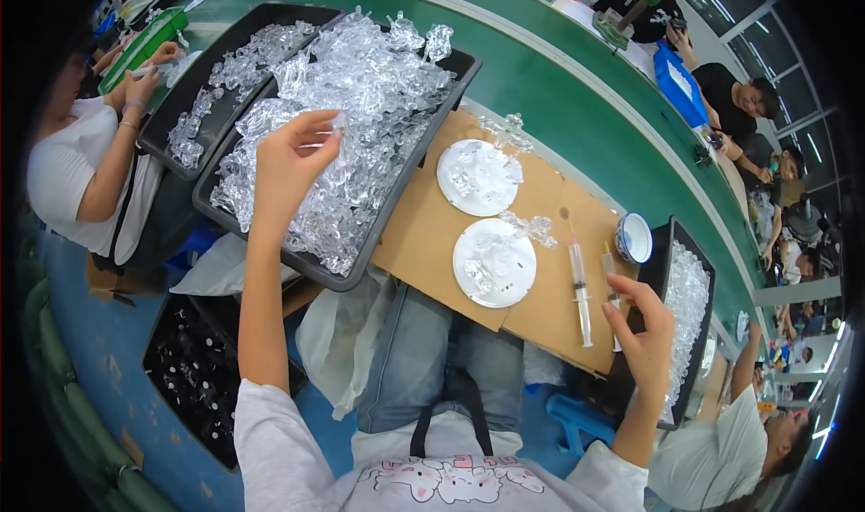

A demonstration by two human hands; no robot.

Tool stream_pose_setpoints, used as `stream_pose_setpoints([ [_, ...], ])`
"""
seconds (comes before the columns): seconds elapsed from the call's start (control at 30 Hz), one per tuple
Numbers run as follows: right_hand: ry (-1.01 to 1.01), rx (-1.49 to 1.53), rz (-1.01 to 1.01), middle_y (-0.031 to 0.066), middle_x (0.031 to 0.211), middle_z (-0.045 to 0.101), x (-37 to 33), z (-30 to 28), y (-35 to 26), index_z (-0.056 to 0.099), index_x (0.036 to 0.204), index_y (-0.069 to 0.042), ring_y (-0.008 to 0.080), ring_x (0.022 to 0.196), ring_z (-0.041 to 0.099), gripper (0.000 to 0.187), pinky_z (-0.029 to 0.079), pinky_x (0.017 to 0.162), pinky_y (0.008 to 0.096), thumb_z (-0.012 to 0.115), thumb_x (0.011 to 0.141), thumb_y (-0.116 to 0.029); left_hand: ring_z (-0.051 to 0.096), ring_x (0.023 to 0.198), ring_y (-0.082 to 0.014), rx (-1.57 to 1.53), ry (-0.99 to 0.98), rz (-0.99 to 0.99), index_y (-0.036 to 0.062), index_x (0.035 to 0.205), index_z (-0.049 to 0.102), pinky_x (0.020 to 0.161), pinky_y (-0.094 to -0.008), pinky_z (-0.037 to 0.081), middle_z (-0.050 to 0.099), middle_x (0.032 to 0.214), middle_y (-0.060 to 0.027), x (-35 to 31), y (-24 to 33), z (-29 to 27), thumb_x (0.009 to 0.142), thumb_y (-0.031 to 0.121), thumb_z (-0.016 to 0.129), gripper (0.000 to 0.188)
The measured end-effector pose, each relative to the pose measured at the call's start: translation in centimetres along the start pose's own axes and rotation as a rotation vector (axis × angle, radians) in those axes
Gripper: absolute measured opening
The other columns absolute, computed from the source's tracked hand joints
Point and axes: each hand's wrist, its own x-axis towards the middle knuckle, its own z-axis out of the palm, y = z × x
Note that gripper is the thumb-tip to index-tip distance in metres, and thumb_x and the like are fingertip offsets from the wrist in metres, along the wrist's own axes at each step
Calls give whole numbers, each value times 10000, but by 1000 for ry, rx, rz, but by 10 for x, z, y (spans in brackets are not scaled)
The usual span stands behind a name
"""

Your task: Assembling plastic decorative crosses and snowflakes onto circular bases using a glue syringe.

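My left hand (297, 156) is above a black tray (360, 273) heaped with clear plastic parts (369, 89). Its thumb and fingers pinch what looks like a small clear plastic piece (340, 121), hard to tell from the heap behind. My right hand (647, 325) hovers at a syringe (609, 262) on the cardboard, thumb and forefinger apart beside its barrel. Left of it lies a second syringe (578, 282) with a pinkish needle hub. Two round white discs (480, 177) rest on the cardboard (410, 251), clear parts on and beside them.
A small blue-and-white bowl (633, 238) stands behind the syringes. A black tray of clear pieces (687, 300) is at the right. Another black tray (194, 134) adjoins the heaped one at left. A crate of black parts (194, 368) is on the floor. People sit along both sides.
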Motion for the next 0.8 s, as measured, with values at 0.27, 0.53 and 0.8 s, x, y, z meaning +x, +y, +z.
stream_pose_setpoints([
  [0.27,29,165,-51,114,1011,656,-11,28,-6,634,1092,-7,188,902,640,335,486,750,285,688,762,12,675,827,-168,-605,105,-143,-61,1046,645,738,-277,566,685,931,-128,-29,24,25,862,87,667,238],
  [0.53,89,207,-562,199,1235,565,-1,71,-18,533,1234,-24,272,961,651,599,525,781,334,780,689,11,680,877,-182,-1255,-357,-686,-65,1052,635,774,-287,567,679,1008,-151,-145,64,105,893,101,642,230],
  [0.8,82,625,528,84,884,681,-2,88,32,624,1066,13,92,740,609,286,431,600,213,708,812,-88,626,978,-304,-171,-100,19,63,1068,667,839,-361,486,663,1039,-90,-169,23,132,766,55,720,307],
])
